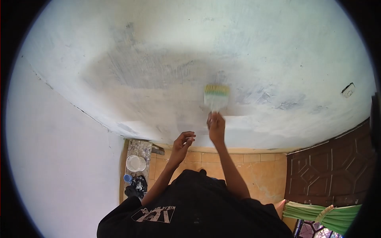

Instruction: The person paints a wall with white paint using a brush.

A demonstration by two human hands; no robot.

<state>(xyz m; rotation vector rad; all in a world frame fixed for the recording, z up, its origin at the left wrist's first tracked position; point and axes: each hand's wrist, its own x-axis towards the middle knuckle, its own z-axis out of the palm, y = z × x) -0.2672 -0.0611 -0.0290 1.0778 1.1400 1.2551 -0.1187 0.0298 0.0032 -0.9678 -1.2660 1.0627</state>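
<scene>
My right hand [216,126] is closed round the handle of a wide paintbrush [216,97], its bristles upward against the wall [166,85]. The brush is slightly blurred, with yellow and green at its bristle end. Grey, streaky patches and rough spots mark the pale wall around it. Lower and to the left, my left hand [184,143] is held in front of the wall with loosely bent fingers, apart from the brush. Nothing shows in it.
At the left, a paint-spattered bench [139,148] holds a white bucket [135,163], a blue cup [127,178] and a black plastic bag [137,187]. A wall switch [348,90], brown panelled door [329,168] and green curtain [345,216] are at the right. Orange tiles [254,170] cover the floor.
</scene>
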